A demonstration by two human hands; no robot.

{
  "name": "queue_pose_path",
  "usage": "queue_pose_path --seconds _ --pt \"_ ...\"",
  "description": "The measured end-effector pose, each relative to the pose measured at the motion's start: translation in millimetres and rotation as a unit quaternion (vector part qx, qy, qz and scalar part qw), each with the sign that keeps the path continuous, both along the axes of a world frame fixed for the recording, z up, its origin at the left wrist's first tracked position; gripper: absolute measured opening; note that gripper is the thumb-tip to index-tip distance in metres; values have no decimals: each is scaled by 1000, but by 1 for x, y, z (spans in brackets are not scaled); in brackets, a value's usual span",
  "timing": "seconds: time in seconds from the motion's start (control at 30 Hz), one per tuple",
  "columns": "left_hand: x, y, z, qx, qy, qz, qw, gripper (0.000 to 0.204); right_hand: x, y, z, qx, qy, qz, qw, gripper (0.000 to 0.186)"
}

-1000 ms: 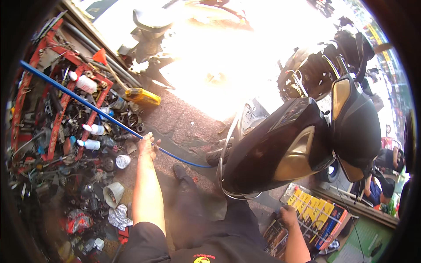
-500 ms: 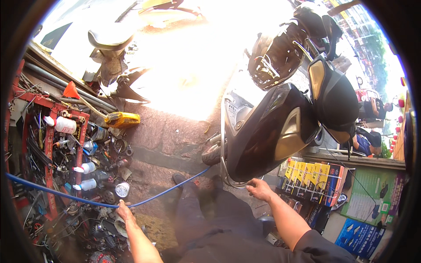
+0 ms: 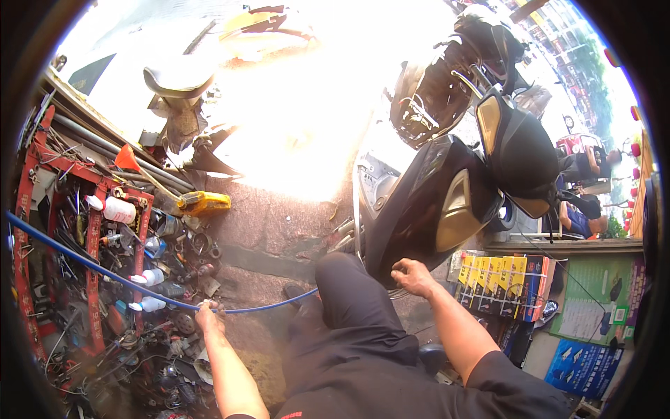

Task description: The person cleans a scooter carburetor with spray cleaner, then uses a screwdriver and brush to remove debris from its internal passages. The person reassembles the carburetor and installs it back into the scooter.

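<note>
A blue hose (image 3: 262, 307) runs from the left rim, sagging across to my bent leg, where its end is hidden. My left hand (image 3: 209, 317) is closed round it, above the pile of parts. The black scooter (image 3: 426, 202) with gold-coloured panels stands in front of me on the right. Against its near end is my right hand (image 3: 414, 278), fingers curled; whether anything is between them is hidden. My knee (image 3: 342, 272) is raised close to the scooter and covers its wheel.
A red metal rack (image 3: 91, 258) with white bottles (image 3: 118, 209) and heaped parts fills the left. A yellow container (image 3: 204, 204) with an orange funnel (image 3: 127, 158) lies beyond. Yellow boxes (image 3: 492, 283) stand at the right. Other people (image 3: 579, 220) are far right.
My left hand has moved slightly right and up with the hose. My leg has risen toward the scooter, covering its wheel. My right hand has shifted slightly up along the scooter's near end.
</note>
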State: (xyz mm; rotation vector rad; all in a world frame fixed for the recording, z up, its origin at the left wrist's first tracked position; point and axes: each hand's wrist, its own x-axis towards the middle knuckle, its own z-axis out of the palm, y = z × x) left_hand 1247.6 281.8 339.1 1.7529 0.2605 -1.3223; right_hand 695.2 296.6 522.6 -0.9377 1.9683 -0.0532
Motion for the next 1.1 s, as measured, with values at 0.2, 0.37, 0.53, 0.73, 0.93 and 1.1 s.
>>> queue_pose_path --seconds 0.2,0.37,0.53,0.73,0.93,1.1 --pt "0 2 10 13 5 110 994 19 -9 -56 48 -106 13 16 994 32" --pt "-3 -8 16 12 -7 187 982 16 -3 -107 50 -110 7 65 992 32" --pt "3 -44 18 -15 -28 259 965 23 10 -183 10 -35 -27 88 995 35" --pt "24 -141 45 24 -168 296 940 45 8 -341 -54 -2 -95 191 977 34" --pt "33 -212 57 70 -191 312 928 59 -74 -432 -71 96 -147 50 983 35" --pt "6 -243 65 124 -196 344 910 59 -149 -465 -62 155 -35 -1 987 33"
